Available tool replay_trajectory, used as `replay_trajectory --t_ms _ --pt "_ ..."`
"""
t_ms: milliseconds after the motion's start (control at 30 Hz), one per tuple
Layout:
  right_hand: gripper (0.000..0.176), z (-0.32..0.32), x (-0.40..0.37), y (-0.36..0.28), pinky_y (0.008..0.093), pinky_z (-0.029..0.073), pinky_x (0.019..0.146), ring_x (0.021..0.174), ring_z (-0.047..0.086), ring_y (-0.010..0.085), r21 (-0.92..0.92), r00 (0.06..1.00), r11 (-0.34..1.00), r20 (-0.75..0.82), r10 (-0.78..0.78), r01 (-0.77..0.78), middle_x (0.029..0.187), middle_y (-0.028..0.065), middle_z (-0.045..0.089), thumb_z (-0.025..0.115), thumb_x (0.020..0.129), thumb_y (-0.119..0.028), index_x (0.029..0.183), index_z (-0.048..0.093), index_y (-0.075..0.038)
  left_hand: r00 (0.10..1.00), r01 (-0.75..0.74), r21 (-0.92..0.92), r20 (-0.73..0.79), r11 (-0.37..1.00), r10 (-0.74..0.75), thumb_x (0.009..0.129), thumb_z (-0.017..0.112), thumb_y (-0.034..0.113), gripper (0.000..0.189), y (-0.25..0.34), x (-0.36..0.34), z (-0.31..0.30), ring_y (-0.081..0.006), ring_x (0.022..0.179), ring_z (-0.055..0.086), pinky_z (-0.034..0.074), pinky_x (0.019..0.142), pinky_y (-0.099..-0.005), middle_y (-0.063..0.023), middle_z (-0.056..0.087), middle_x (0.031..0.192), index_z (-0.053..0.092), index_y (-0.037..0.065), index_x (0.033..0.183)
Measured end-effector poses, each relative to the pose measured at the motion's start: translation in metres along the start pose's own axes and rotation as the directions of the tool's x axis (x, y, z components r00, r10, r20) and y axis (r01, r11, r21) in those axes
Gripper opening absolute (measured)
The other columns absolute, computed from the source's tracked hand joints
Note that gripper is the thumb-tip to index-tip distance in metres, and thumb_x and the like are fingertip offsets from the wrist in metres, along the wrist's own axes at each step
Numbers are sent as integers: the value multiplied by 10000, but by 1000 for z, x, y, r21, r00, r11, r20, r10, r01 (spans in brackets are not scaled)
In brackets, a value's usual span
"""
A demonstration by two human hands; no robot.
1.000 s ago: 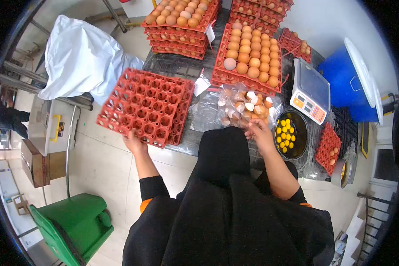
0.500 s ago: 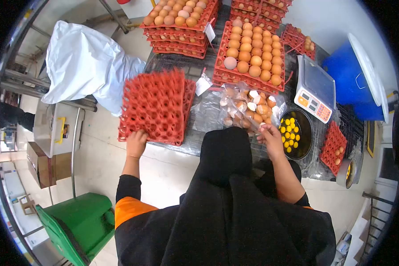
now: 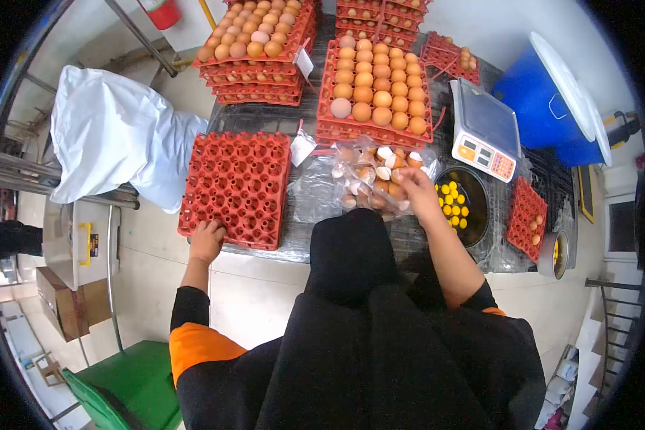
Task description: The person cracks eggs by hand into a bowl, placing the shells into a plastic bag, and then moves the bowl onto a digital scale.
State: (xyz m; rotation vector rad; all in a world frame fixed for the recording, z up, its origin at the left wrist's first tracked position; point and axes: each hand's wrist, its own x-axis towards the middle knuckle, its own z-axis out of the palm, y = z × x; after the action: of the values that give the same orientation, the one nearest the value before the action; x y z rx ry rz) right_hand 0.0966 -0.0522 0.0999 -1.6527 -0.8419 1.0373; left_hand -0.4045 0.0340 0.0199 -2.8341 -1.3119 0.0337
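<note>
My left hand (image 3: 207, 241) has its fingers curled over the front left edge of a red egg tray (image 3: 235, 186), whose cups show no eggs. Over the right side of a clear plastic bag (image 3: 344, 175) filled with broken eggshells (image 3: 381, 173) is my right hand (image 3: 418, 192). Its fingers are drawn together among the shells, and I cannot make out what is between them. Just right of that hand stands a dark round bowl (image 3: 478, 208) holding several yellow yolks (image 3: 452, 201).
Stacked trays of brown eggs (image 3: 380, 82) stand behind the bag, with another stack (image 3: 254, 57) at back left. A scale (image 3: 486, 125), blue bins (image 3: 534, 86), a small red tray (image 3: 527, 215) and a metal pot (image 3: 552, 254) are right. A green bin (image 3: 132, 380) stands lower left.
The red egg tray, blurred and offset over another before, now sits squarely under my left hand. My right hand has moved up and inward over the shells. The view has shifted slightly.
</note>
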Motion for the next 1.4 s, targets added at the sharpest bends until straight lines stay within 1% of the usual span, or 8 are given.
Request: replay_trajectory --t_ms 167,700,733,833,967,1100,1167,1400 --pt "415 -19 76 -9 387 422 874 1022 502 320 -840 834 515 -157 -529 169 1186 162 481 656 674 -154 1058 534 -57 974 135 -76 194 988 -118 605 686 254 270 6 -1 -23 -275 1015 458 418 865 -406 -32 524 1068 639 121 836" --pt "495 -62 159 -27 408 460 811 934 549 352 -839 885 324 337 -322 437 1091 184 510 616 668 -45 1145 497 -103 831 547 -115 199 829 -520 628 710 265 359 112 13 -73 -291 1134 453 357 933 -475 -89 557 1142 664 93 939" --pt "455 -64 162 -16 379 500 707 856 590 286 -808 789 343 226 -571 480 986 188 572 616 691 -60 1128 491 -52 859 511 -272 131 816 -494 635 719 241 345 124 18 -76 -297 1114 474 376 923 -450 -113 568 1121 659 80 934" --pt "384 -98 149 -9 342 513 610 822 594 221 24 990 990 -38 -138 139 928 163 574 605 742 -105 1089 478 -4 901 248 -625 -132 740 -414 663 725 147 276 188 58 -85 -306 1013 539 425 867 -370 -159 592 1045 637 36 900" --pt "332 -170 46 37 362 548 614 742 573 225 666 989 744 -61 132 -58 931 104 529 538 844 -214 1093 395 -48 926 -12 -815 -227 579 -301 700 706 104 196 300 127 -99 -286 956 567 432 841 -346 -144 606 998 621 25 857" --pt "437 -226 -61 77 340 497 587 689 568 213 -13 887 987 -440 137 -159 968 107 522 596 795 -165 1179 409 -74 996 -79 -865 -48 495 76 722 696 232 331 408 184 -93 -292 1053 529 397 913 -356 -152 572 1102 606 29 968" --pt "407 -259 -81 114 380 492 694 815 578 304 -744 820 667 -368 -437 22 1043 141 513 609 759 -137 1136 467 -78 914 -52 -778 216 626 345 726 677 396 636 447 202 -72 -359 1281 292 261 1043 -394 -229 313 1371 479 80 1242" --pt "386 -279 -92 139 407 460 800 951 528 359 -750 951 648 -88 -297 133 1086 148 488 615 738 -139 1106 499 -107 802 -138 -462 466 876 373 684 659 529 894 500 212 -47 -429 1331 56 157 1068 -471 -309 102 1413 295 78 1364"
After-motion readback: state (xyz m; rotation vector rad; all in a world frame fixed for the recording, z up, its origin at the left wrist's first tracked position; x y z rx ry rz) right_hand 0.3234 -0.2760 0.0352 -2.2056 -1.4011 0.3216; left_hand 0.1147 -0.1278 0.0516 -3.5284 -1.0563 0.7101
